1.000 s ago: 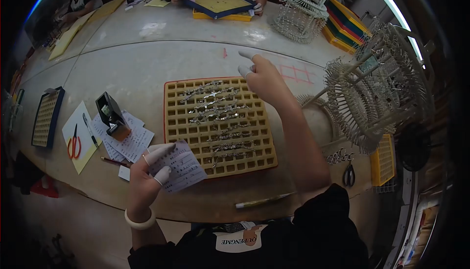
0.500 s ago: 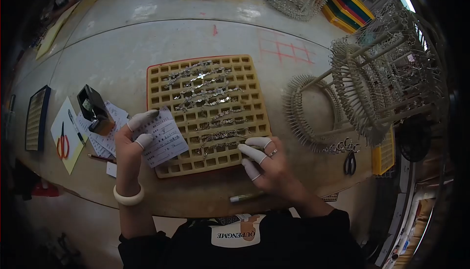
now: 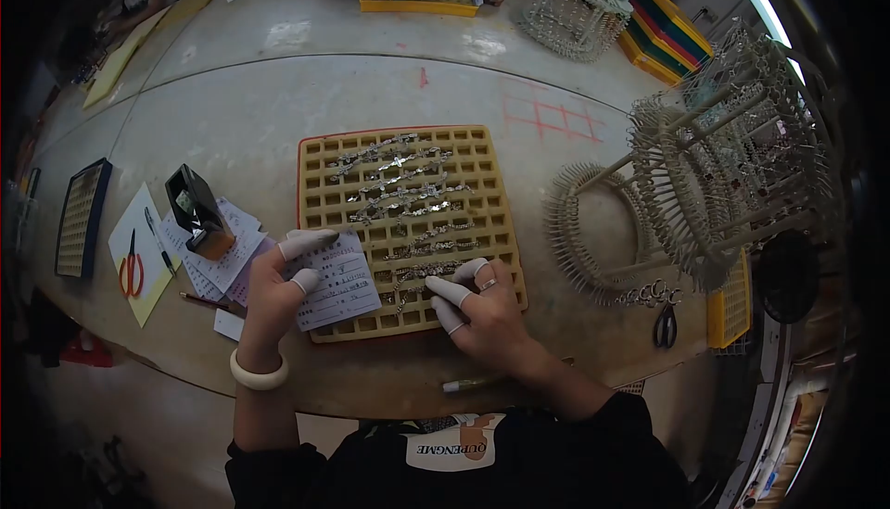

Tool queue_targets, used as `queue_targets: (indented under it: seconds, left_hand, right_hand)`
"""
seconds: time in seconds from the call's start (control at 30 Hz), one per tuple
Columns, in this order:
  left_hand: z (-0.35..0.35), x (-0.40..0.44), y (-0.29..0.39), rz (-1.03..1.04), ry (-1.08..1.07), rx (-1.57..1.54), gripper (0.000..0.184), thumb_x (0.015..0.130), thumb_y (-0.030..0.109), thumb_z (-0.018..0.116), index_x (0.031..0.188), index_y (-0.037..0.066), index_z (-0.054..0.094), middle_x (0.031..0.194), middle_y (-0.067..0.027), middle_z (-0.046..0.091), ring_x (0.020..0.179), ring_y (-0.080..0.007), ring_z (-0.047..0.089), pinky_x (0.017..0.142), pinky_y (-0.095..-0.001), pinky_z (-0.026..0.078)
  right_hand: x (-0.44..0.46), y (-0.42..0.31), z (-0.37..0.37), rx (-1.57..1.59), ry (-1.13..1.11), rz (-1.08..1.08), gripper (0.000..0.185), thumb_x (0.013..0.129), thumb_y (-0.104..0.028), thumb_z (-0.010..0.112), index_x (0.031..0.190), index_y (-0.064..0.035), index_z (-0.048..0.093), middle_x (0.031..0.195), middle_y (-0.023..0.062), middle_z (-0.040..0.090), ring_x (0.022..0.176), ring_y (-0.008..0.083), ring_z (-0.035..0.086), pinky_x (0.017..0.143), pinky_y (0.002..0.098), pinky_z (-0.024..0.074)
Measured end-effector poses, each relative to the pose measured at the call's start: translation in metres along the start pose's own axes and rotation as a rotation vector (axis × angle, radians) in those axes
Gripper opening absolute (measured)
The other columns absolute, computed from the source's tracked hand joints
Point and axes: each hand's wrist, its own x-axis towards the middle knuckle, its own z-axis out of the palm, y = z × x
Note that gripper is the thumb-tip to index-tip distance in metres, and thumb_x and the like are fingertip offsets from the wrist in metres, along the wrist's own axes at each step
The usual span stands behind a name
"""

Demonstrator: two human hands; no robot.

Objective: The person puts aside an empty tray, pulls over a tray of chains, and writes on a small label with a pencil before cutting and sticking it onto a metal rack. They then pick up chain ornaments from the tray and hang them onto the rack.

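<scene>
A left hand (image 3: 273, 291) pinches a paper slip (image 3: 343, 291), its handwriting too small for me to read surely, over the central tray's (image 3: 508, 249) lower-left corner; the right hand (image 3: 491, 316), curled, reaches silvery chains (image 3: 399, 163), grip unclear; bottom centre, a shirt label (image 3: 452, 446) reads "QUPENGME" upside down

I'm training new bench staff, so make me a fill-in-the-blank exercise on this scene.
1. Not the right hand but the ____ one holds the paper slip.
2. The right hand's finger covers are coloured ____.
3. The jewellery tray has an outer edge coloured ____.

Missing words: left; white; red
</scene>
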Motion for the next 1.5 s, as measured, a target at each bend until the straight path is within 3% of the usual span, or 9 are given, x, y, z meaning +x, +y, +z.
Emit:
queue_targets:
  seconds: [1.27, 1.37, 1.5]
  left_hand:
    - [0.0008, -0.0017, 0.0036, -0.057, -0.047, -0.013, 0.047, 0.064, -0.005, 0.043, 0.108, -0.006, 0.060, 0.102, -0.0075, 0.058, 0.093, -0.0150, 0.055, 0.086, -0.0243, 0.042]
    - [-0.0041, 0.0002, 0.0040, -0.011, 0.002, -0.010, 0.048, 0.064, -0.005, 0.043, 0.109, -0.006, 0.059, 0.100, -0.0070, 0.059, 0.094, -0.0144, 0.056, 0.085, -0.0239, 0.042]
    - [-0.0021, -0.0002, 0.0074, -0.024, 0.010, 0.000, 0.048, 0.064, -0.005, 0.043, 0.110, -0.006, 0.059, 0.101, -0.0071, 0.060, 0.095, -0.0144, 0.056, 0.084, -0.0239, 0.043]
  right_hand:
    - [-0.0048, 0.0041, 0.0017, 0.069, 0.049, 0.046, 0.031, 0.066, -0.002, 0.071, 0.096, -0.0060, 0.066, 0.080, 0.0062, 0.055, 0.077, 0.0225, 0.048, 0.070, 0.0327, 0.0410]
    - [-0.0047, 0.0073, 0.0002, 0.063, 0.050, -0.042, 0.030, 0.066, -0.005, 0.071, 0.095, -0.0042, 0.064, 0.080, 0.0071, 0.054, 0.075, 0.0234, 0.049, 0.069, 0.0342, 0.0408]
    - [-0.0020, 0.0045, -0.0037, 0.060, 0.063, 0.002, 0.033, 0.067, -0.007, 0.072, 0.099, -0.0058, 0.064, 0.090, 0.0080, 0.054, 0.083, 0.0248, 0.049, 0.074, 0.0340, 0.0403]
